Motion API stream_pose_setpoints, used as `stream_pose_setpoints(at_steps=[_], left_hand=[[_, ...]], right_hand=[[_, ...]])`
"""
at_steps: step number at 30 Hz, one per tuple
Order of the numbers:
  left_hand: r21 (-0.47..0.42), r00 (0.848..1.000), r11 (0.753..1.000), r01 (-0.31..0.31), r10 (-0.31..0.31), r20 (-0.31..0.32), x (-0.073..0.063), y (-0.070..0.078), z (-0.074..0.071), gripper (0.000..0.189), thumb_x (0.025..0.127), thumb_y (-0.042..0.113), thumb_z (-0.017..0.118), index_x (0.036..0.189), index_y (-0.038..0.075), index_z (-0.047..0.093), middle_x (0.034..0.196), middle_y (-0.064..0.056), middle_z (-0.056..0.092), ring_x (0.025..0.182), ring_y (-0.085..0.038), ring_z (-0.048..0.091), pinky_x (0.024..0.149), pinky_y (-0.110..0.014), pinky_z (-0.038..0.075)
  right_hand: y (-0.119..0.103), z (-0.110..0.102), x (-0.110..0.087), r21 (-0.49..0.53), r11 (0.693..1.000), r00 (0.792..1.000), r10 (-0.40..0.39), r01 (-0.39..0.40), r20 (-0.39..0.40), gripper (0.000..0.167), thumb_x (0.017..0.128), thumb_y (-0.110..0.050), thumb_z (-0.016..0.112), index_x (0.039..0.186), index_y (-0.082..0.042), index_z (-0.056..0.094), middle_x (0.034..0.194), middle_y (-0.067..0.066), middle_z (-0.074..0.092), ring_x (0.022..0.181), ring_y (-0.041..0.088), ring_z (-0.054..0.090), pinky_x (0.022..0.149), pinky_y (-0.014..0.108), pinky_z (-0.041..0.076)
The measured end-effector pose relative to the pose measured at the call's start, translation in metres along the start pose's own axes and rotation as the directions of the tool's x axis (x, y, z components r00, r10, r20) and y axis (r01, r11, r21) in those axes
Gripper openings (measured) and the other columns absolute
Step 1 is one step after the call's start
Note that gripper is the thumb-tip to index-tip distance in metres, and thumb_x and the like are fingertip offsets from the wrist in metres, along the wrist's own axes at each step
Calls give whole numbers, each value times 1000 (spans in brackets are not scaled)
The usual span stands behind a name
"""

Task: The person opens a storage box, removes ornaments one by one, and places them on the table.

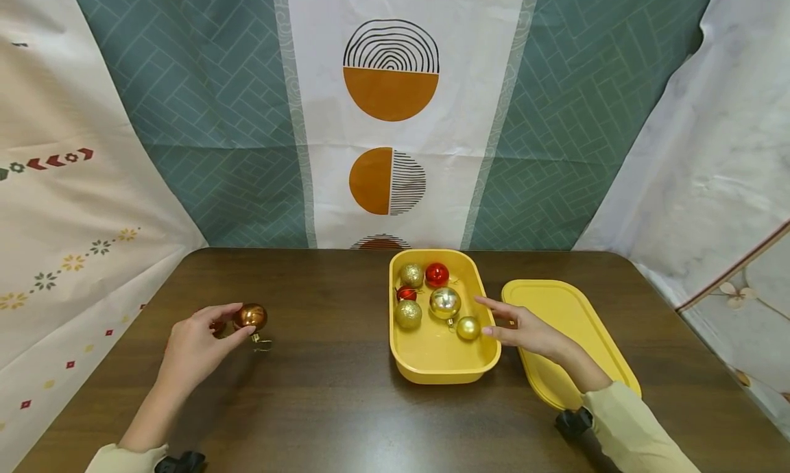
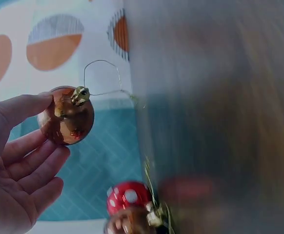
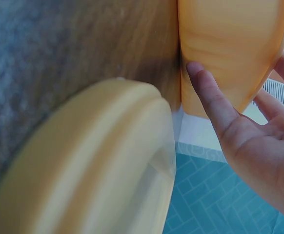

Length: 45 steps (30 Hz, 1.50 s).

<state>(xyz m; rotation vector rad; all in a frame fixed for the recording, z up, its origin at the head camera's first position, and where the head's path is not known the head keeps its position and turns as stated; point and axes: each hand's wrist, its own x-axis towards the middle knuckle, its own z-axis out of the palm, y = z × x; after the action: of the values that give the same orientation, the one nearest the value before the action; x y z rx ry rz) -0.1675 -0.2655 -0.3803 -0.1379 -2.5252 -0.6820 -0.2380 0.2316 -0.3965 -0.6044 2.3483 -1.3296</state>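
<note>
My left hand (image 1: pixel 196 346) pinches a shiny copper Christmas bauble (image 1: pixel 250 316) between thumb and fingers, its gold cap and wire loop (image 2: pixel 102 78) hanging free. Beside it on the table, a red bauble with white dots (image 2: pixel 130 196) and another copper bauble (image 2: pixel 127 222) show in the left wrist view. At the right side of the yellow box (image 1: pixel 441 376), my right hand (image 1: pixel 524 330) has its fingers extended over the rim, with one fingertip against the outer wall in the right wrist view. Inside are gold glitter baubles (image 1: pixel 408 314), red baubles (image 1: pixel 437 275), a shiny gold bauble (image 1: pixel 445 303) and a small gold one (image 1: pixel 468 328).
A yellow lid (image 1: pixel 555 301) lies on the dark wooden table (image 1: pixel 296 404) to the right of the box, partly under my right forearm. Patterned fabric (image 1: pixel 395 130) hangs behind the table, and lighter cloths flank both sides.
</note>
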Motion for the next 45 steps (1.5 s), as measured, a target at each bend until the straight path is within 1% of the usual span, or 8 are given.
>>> stream_pose_setpoints(at_steps=[7, 20, 23, 26, 30, 36, 41, 45], left_hand=[[64, 999, 998, 15, -17, 29, -3, -18, -9, 36, 68, 21, 79, 97, 2, 69, 77, -7, 67, 66, -24, 59, 52, -29, 40], [140, 988, 988, 60, -78, 130, -6, -36, -14, 43, 71, 28, 76, 102, -2, 67, 95, -28, 63, 59, -21, 51, 48, -32, 36], [160, 986, 985, 58, -82, 148, -5, -38, -14, 44, 71, 27, 76, 102, -3, 67, 91, -28, 63, 58, -22, 50, 48, -32, 35], [174, 979, 983, 64, -96, 179, -4, -41, -15, 46, 72, 28, 75, 103, -4, 66, 71, -18, 61, 55, -19, 43, 47, -31, 32], [185, 968, 980, 76, -117, 223, -3, -45, -16, 47, 74, 31, 73, 104, -4, 65, 62, -7, 54, 55, -18, 38, 47, -30, 29], [190, 958, 978, 83, -130, 255, -2, -49, -17, 45, 73, 31, 74, 101, -3, 66, 82, -25, 63, 59, -25, 47, 50, -37, 37], [189, 951, 978, 86, -137, 277, -2, -49, -17, 45, 72, 29, 74, 101, -4, 66, 87, -28, 63, 61, -27, 52, 52, -41, 40], [184, 948, 979, 89, -140, 287, -2, -49, -16, 45, 72, 28, 74, 101, -5, 65, 80, -24, 64, 59, -24, 49, 50, -36, 38]], right_hand=[[0, 0, 0, 14, 1000, 1000, -4, 4, 3, 64, 89, -25, 58, 143, -7, 28, 141, 27, 30, 124, 44, 34, 88, 43, 46], [1, 0, 1, 14, 1000, 1000, 0, 0, 7, 64, 89, -25, 58, 143, -7, 28, 140, 27, 31, 123, 43, 35, 88, 42, 47], [0, 0, 0, 15, 1000, 1000, -1, 1, 8, 64, 89, -25, 58, 143, -7, 28, 140, 27, 31, 123, 43, 35, 88, 42, 46], [0, 0, 0, 10, 1000, 1000, 0, 0, 8, 64, 89, -25, 58, 143, -7, 28, 140, 27, 31, 124, 43, 35, 88, 42, 46], [0, 0, 0, -5, 1000, 1000, 4, -4, 3, 64, 89, -26, 58, 143, -8, 29, 141, 26, 30, 125, 43, 33, 89, 43, 46], [1, 0, 1, 14, 1000, 1000, -3, 3, 7, 64, 89, -25, 58, 143, -7, 29, 141, 26, 31, 124, 42, 34, 88, 41, 46], [2, 0, 0, 33, 999, 1000, -7, 7, 11, 64, 89, -24, 58, 143, -7, 28, 140, 26, 32, 123, 42, 36, 87, 40, 47], [2, 0, 0, 32, 999, 1000, -6, 6, 9, 64, 89, -24, 58, 143, -7, 28, 139, 26, 33, 122, 42, 36, 87, 40, 47]])
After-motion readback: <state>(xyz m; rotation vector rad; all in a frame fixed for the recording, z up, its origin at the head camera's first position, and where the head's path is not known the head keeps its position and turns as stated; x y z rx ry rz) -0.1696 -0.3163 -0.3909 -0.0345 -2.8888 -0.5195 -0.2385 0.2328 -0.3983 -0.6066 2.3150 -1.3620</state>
